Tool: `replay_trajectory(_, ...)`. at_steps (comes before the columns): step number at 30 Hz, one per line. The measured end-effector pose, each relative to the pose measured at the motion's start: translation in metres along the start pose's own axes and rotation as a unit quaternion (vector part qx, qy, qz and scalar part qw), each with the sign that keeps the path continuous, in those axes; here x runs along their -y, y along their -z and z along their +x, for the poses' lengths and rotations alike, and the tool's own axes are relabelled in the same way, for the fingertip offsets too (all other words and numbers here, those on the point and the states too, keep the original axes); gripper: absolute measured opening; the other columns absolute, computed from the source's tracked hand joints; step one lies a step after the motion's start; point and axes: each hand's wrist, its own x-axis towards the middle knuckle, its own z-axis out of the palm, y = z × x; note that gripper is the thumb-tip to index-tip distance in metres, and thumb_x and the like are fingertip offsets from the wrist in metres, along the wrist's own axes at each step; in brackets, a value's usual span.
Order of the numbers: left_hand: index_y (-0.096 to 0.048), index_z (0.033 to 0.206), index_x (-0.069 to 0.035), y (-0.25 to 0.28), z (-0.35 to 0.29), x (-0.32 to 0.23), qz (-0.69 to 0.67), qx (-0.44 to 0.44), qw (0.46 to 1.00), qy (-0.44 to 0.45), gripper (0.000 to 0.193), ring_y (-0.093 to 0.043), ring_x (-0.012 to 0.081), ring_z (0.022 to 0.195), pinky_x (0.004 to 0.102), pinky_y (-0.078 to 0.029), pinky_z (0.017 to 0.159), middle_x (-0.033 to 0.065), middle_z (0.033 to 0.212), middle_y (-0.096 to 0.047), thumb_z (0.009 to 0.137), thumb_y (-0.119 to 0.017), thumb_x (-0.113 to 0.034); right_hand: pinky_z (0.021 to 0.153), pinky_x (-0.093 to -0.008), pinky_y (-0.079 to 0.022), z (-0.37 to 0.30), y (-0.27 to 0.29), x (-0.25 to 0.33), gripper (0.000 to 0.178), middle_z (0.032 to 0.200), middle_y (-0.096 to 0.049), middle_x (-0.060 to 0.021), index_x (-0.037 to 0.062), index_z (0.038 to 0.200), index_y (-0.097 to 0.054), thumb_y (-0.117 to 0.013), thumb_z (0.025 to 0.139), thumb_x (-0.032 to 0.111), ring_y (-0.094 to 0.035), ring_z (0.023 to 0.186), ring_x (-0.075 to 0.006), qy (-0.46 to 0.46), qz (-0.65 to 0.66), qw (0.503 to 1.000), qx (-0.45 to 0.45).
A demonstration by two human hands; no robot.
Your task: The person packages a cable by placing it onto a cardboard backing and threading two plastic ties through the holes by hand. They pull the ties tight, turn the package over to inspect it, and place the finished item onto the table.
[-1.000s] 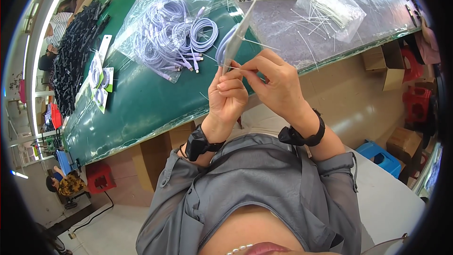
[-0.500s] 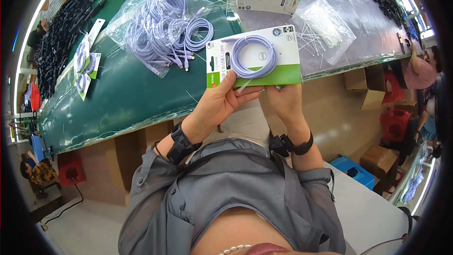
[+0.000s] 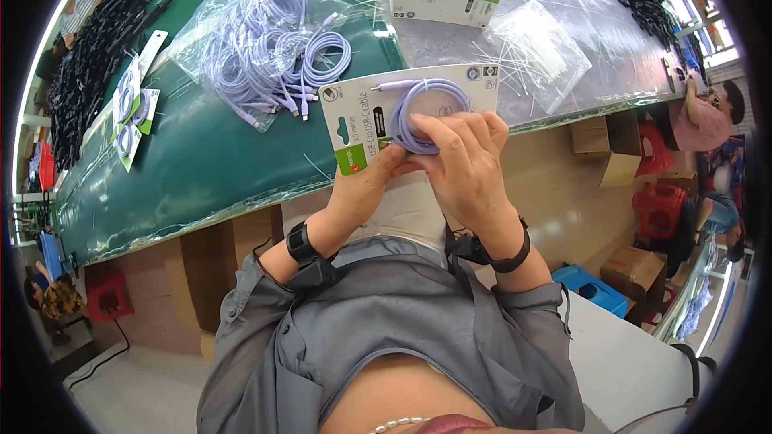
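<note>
I hold a white and green packaging card (image 3: 346, 112) above the table's near edge, tilted slightly. A coiled lilac USB cable (image 3: 405, 106) lies on its front, with one plug pointing left. My left hand (image 3: 363, 189) grips the card's lower edge, thumb in front at the coil's lower left and fingers mostly hidden behind. My right hand (image 3: 473, 165) is closed over the coil's lower right, its index fingertip inside the ring and its thumb at the bottom. It covers the card's lower right part.
Beyond the card lies a plastic bag of lilac cables (image 3: 265, 40). A stack of cards (image 3: 442, 0) and a bag of white ties (image 3: 543, 52) are farther right. Carded cables (image 3: 133, 108) and black cables (image 3: 92, 56) lie left. A person in pink (image 3: 698, 124) sits far right.
My right hand has moved from the card's lower edge up onto the coiled cable. The card has shifted left and tilted, and my left hand has moved slightly down and left with it.
</note>
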Motion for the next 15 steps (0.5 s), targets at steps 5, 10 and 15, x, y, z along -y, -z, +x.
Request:
replay_trajectory(5, -0.048, 0.125, -0.002, 0.009, -0.003, 0.002, 0.062, 0.011, 0.998, -0.021, 0.031, -0.061, 0.0218, 0.103, 0.0367, -0.055, 0.087, 0.0112, 0.115, -0.059, 0.095, -0.053, -0.007, 0.094, -0.0408, -0.03, -0.012, -0.008, -0.007, 0.05, 0.097, -0.062, -0.002, 0.0098, 0.118, -0.054, -0.071, 0.071, 0.011, -0.056, 0.089, -0.0191, -0.021, 0.054, 0.997, 0.057)
replay_trajectory(10, -0.047, 0.127, -0.003, 0.007, 0.001, -0.014, 0.057, -0.001, 0.998, 0.021, 0.032, -0.06, 0.0238, 0.106, 0.0384, -0.053, 0.088, 0.0119, 0.118, -0.058, 0.096, -0.051, -0.011, 0.088, -0.0396, -0.034, -0.004, -0.004, -0.006, 0.048, 0.098, -0.062, 0.0001, 0.0113, 0.111, -0.058, -0.073, 0.067, 0.005, -0.057, 0.087, -0.017, 0.019, 0.044, 0.999, -0.023)
replay_trajectory(15, -0.045, 0.128, -0.004, 0.007, 0.004, -0.015, -0.069, 0.009, 0.997, 0.033, 0.036, -0.062, 0.0243, 0.104, 0.0391, -0.054, 0.088, 0.011, 0.112, -0.061, 0.094, -0.055, -0.011, 0.085, -0.0364, -0.036, -0.023, 0.002, -0.017, 0.044, 0.097, -0.062, 0.0012, 0.0134, 0.105, -0.063, -0.073, 0.063, 0.004, -0.057, 0.088, -0.0163, 0.097, -0.018, 0.995, -0.019)
